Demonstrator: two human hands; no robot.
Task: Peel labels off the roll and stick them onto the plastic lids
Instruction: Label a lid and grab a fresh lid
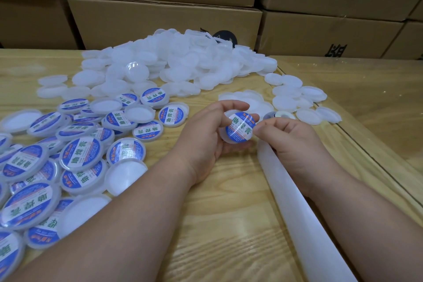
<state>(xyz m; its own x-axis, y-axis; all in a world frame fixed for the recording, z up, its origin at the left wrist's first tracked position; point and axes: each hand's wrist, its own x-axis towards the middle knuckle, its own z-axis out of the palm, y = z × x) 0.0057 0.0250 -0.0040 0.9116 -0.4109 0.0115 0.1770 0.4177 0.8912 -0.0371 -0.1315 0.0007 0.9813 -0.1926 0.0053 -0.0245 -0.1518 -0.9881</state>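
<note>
Above the wooden counter (229, 224), the left hand (206, 142) cups a white lid (225, 138) in curled fingers, while the right hand (290, 144) pinches the edge of a blue round label (240, 129) lying on that lid. Labelled lids (75, 151) lie left; blank lids (174, 64) are heaped behind.

Light wooden table (229, 224), brown cardboard boxes (164, 23) stacked close behind it.

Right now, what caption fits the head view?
Both hands, left hand and right hand, press a blue label onto a plastic lid beside labelled lids.
</note>
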